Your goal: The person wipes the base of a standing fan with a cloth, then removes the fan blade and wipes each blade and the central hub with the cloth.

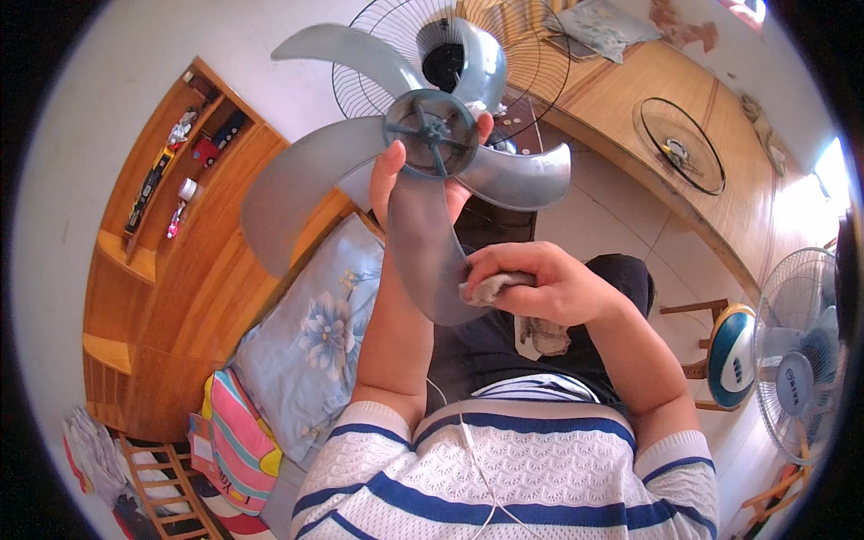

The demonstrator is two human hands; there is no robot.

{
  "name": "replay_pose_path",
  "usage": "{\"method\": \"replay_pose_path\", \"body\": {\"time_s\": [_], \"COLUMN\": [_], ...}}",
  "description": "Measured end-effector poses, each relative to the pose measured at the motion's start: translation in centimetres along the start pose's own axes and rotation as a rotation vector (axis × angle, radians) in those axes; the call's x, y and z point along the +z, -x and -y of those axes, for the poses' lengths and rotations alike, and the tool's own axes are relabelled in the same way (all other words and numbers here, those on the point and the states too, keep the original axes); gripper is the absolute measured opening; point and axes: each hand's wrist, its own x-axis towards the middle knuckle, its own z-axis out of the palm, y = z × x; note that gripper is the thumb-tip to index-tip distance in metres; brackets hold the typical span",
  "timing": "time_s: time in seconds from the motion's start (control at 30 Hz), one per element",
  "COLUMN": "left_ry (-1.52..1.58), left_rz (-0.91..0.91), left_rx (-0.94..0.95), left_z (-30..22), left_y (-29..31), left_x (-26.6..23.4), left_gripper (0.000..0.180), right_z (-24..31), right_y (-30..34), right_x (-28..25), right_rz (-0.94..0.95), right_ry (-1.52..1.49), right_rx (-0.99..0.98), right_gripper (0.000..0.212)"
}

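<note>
A grey translucent fan blade wheel [432, 135] with several curved blades is held up in front of me, its ribbed hub side showing. My left hand [387, 180] grips it from behind near the hub, thumb and fingertips curling round the edge. My right hand [553, 288] is closed around a crumpled greyish cloth [495, 288], pressed to the edge of the lowest blade near its tip. Part of the cloth hangs down under that hand. Beyond the wheel stands a wire fan grille [549, 85] with a dark motor [441, 65] at its middle.
A round fan grille [681, 147] lies on a mat-covered bed [612, 117] at far right. A standing fan [796, 360] and a stool [732, 355] are to my right. On the left are a blue flowered pillow [315, 337] and a wooden headboard [202, 243] with shelves.
</note>
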Motion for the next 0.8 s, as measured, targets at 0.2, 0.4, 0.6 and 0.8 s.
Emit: {"method": "replay_pose_path", "body": {"time_s": [0.2,0.4,0.6,0.8], "left_ry": [-0.101,-0.259,-0.106,-0.123], "left_rz": [-0.060,-0.010,-0.038,-0.031], "left_rx": [-0.101,-0.266,-0.261,-0.097], "left_z": [-1.0,0.2,-0.1,0.8], "left_y": [1.7,5.7,5.5,5.5], "left_x": [1.3,2.0,4.3,5.0], "left_gripper": [0.075,0.079,0.064,0.053], "right_z": [1.3,1.8,2.1,1.5], "right_y": [-0.8,-1.5,-1.9,0.5], "right_x": [0.1,-1.4,-1.4,0.2], "right_rz": [-0.134,-0.221,-0.640,-0.879], "right_ry": [0.253,0.388,0.622,0.711], "right_rx": [-0.042,-0.102,-0.459,-0.592], "right_gripper": [0.024,0.023,0.025,0.035]}}
